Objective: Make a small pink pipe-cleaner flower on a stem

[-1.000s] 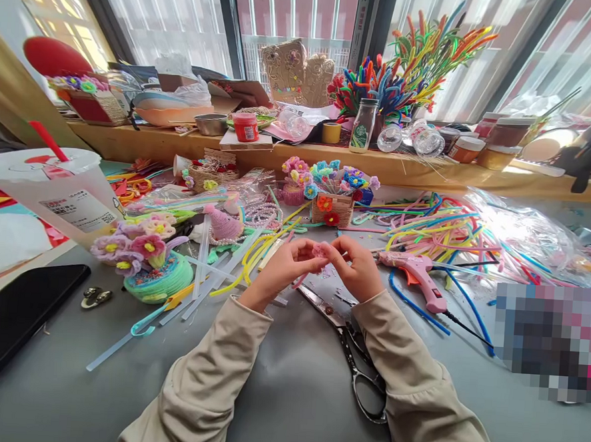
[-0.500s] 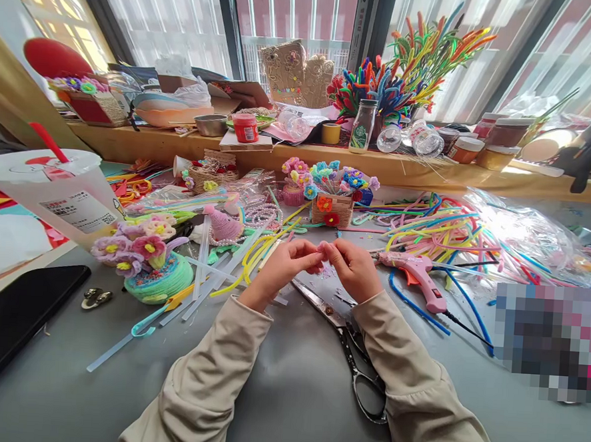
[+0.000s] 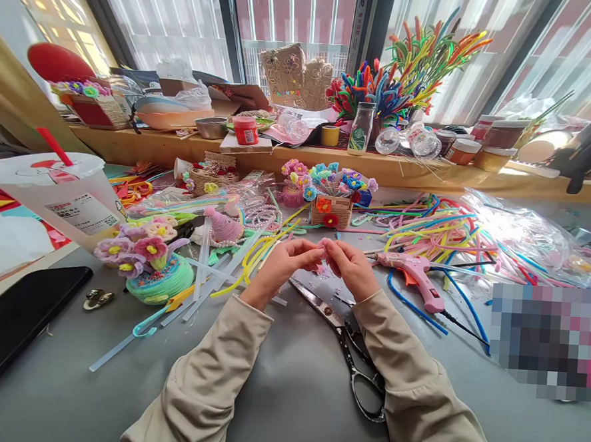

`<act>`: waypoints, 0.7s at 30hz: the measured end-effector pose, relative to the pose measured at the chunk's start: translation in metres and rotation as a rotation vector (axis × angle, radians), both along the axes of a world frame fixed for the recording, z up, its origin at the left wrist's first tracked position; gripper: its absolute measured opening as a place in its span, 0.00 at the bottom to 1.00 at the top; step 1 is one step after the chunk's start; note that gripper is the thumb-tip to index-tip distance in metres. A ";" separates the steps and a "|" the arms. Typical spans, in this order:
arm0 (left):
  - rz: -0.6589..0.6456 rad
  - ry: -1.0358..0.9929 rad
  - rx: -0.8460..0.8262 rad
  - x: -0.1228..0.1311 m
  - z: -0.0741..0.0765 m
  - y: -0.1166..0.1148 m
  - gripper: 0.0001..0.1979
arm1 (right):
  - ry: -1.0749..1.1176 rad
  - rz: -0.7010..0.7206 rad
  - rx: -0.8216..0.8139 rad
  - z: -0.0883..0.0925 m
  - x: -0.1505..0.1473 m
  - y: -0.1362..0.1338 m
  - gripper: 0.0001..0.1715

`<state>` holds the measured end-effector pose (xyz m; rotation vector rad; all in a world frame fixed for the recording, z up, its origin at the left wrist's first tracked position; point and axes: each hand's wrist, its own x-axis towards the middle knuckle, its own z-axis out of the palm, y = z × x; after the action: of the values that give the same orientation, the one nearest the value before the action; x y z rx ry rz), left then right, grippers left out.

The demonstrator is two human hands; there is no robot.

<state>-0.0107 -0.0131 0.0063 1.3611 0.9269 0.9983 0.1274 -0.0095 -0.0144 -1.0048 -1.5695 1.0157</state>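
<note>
Small soft pink fuzzy piece (image 3: pixel 325 243) sits at frame centre, pinched between the fingertips of both hands, raised above the grey smooth tabletop (image 3: pixel 285 394). Left hand (image 3: pixel 279 265) comes in from the left, thumb and fingers closed on the piece; right hand (image 3: pixel 351 268) does the same from the right. Neither hand is nearer, both touch it; piece lies straight ahead of them where the fingertips meet. Fingers cover most of it, so long axis: cannot tell. Tiny pink scraps (image 3: pixel 325 272) show just below the fingertips; can't tell if any hang from the piece. Black-handled metal scissors (image 3: pixel 340 324) lie below the right hand, blades pointing up-left toward the left hand, handles at lower centre-right by the beige sleeve (image 3: pixel 406 381). Pink plastic glue gun (image 3: pixel 421 277) lies right of the right hand, nozzle toward it. Bent yellow fuzzy stems (image 3: pixel 254 255) left of the left hand.
</note>
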 end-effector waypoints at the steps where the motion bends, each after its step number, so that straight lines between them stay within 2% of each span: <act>1: 0.016 -0.020 -0.014 0.001 0.000 0.000 0.08 | 0.003 -0.026 -0.009 0.000 0.000 0.000 0.20; 4: 0.066 -0.095 -0.085 0.000 -0.002 0.001 0.10 | -0.021 -0.088 -0.009 -0.001 0.001 0.001 0.21; 6: 0.122 -0.134 -0.125 -0.001 -0.004 0.002 0.11 | -0.053 -0.076 -0.005 -0.001 0.002 0.002 0.22; 9: 0.218 -0.145 -0.128 -0.002 -0.006 0.004 0.10 | -0.086 -0.024 -0.010 0.000 0.002 0.001 0.23; 11: 0.250 -0.122 -0.107 -0.002 -0.007 0.004 0.10 | -0.096 -0.062 -0.003 0.002 0.003 0.000 0.24; 14: 0.236 -0.090 -0.080 0.000 -0.007 0.004 0.10 | -0.091 -0.146 0.020 0.003 0.003 0.000 0.21; 21: 0.092 -0.122 -0.097 0.002 -0.008 0.002 0.11 | 0.029 -0.123 0.038 0.001 0.002 -0.001 0.14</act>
<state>-0.0089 -0.0116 -0.0016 1.1728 0.9404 1.0798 0.1297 -0.0103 -0.0137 -1.0425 -1.4801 0.9086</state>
